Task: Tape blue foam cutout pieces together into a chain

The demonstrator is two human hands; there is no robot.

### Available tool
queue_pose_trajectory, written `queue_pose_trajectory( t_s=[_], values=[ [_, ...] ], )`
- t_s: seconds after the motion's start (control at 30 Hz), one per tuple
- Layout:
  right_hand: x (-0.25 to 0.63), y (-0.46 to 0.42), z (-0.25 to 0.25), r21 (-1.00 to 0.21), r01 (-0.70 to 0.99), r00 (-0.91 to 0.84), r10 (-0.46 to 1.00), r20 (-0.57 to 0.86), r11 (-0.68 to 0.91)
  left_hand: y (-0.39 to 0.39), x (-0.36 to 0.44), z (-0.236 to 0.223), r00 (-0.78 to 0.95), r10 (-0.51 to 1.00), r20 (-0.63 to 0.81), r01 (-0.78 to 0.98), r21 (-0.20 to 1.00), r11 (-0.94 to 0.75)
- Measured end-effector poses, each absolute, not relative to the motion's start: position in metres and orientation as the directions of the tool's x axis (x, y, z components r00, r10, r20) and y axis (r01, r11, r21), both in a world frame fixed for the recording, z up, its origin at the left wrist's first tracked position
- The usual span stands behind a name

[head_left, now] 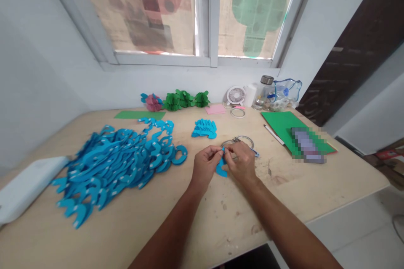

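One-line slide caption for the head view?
Left hand and right hand pinch a blue paper piece, a blue paper heap lying to their left.

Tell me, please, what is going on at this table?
A person is handling a curved blue piece, with the fingertips of the left hand and the right hand meeting at its upper end. A big pile of similar blue pieces lies to the left, and a smaller blue stack lies just beyond the hands. Green folded decorations stand near the wall.
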State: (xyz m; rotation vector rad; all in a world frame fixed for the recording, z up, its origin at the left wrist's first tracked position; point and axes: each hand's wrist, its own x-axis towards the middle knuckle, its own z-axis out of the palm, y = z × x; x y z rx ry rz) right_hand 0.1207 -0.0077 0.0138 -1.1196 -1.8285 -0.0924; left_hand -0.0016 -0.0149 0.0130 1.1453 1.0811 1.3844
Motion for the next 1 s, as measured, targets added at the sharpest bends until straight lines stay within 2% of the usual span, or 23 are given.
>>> queue_pose_trajectory(
  t_s=[0.33,0.7,1.0],
  values=[
    [0.122,-0.007,0.012,-0.331,0.726,-0.181,0.632,0.753,0.603,-0.012,-0.003,0.007,-0.107,0.978,0.180,-0.046,0.981,-0.186],
    [0.124,-0.007,0.015,-0.386,0.656,-0.212,0.650,0.730,0.648,-0.011,-0.007,0.008,-0.076,0.961,0.264,0.021,0.964,-0.263],
    [0.123,-0.010,0.022,-0.429,0.584,-0.226,0.646,0.729,0.689,-0.011,-0.006,0.008,-0.095,0.974,0.204,-0.061,0.976,-0.210]
  ],
)
